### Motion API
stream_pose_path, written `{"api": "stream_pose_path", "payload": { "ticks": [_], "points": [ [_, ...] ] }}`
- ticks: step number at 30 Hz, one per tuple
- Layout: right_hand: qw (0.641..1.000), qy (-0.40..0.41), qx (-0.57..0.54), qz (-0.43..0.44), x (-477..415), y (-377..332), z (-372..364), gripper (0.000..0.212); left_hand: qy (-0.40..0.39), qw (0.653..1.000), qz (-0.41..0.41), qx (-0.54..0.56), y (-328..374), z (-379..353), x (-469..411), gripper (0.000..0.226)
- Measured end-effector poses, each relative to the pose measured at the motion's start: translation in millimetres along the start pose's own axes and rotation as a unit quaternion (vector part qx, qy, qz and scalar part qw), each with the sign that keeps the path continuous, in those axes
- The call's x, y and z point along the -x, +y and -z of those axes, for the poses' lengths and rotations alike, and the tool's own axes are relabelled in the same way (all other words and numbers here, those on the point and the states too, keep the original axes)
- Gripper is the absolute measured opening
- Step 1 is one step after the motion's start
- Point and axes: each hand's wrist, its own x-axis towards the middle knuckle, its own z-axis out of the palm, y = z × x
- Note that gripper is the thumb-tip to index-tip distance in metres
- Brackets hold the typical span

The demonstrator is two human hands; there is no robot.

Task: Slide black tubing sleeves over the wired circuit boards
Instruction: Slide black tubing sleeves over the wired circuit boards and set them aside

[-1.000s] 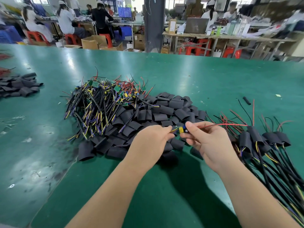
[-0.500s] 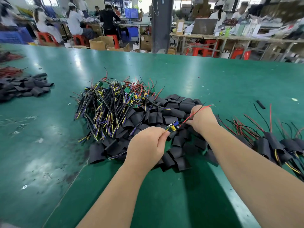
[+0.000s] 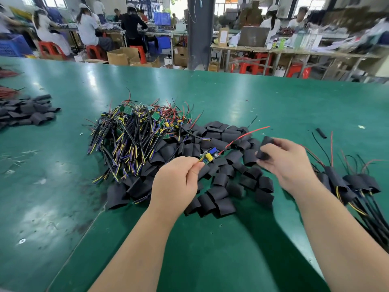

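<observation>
A small wired circuit board (image 3: 206, 157), its yellow and blue parts uppermost, is held above the pile of loose sleeves (image 3: 221, 192). The left hand (image 3: 176, 182) pinches its near end, and its red lead (image 3: 242, 138) trails up and away over the pile. The right hand (image 3: 286, 163), half a second ago reaching into the pile, has come up at the pile's right edge gripping a single black tubing sleeve (image 3: 264, 147), apart from the board. With both parts in hand, threading the sleeve over the lead looks ready to begin. Left of the pile lies a heap of bare wired boards (image 3: 134, 135). To its right, sleeved units (image 3: 353, 182) lie on the green counter (image 3: 273, 102).
</observation>
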Motion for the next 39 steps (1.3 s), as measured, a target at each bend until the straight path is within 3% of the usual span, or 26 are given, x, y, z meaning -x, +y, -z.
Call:
{"api": "stream_pose_path", "payload": {
  "ticks": [3,7,11,15,26,32,39],
  "points": [
    [0.958,-0.032,-0.28,-0.059,18.6,1.7,21.9,0.014,0.002,1.0,-0.008,-0.001,1.1,-1.1,0.6,0.018],
    [0.92,-0.005,-0.389,-0.044,32.4,5.7,28.2,0.008,-0.002,1.0,-0.025,0.0,1.8,-2.3,1.0,0.016],
    [0.903,0.022,-0.428,-0.039,34.1,5.3,22.9,0.014,-0.018,0.999,-0.04,0.009,1.0,-2.3,3.9,0.016],
    [0.896,0.049,-0.437,-0.055,37.6,2.1,23.5,0.005,-0.031,0.998,-0.053,0.014,2.3,-3.7,5.4,0.016],
    [0.883,0.023,-0.465,-0.061,40.3,-0.8,25.2,0.007,-0.084,0.994,-0.07,0.023,4.4,-5.7,6.7,0.016],
    [0.886,0.035,-0.454,-0.088,40.4,-2.2,28.9,0.01,-0.084,0.993,-0.074,0.037,4.5,-4.1,6.7,0.028],
    [0.906,-0.046,-0.411,-0.092,41.0,-3.7,29.8,0.021,-0.079,0.994,-0.064,0.03,4.7,-5.3,7.2,0.018]
  ]
}}
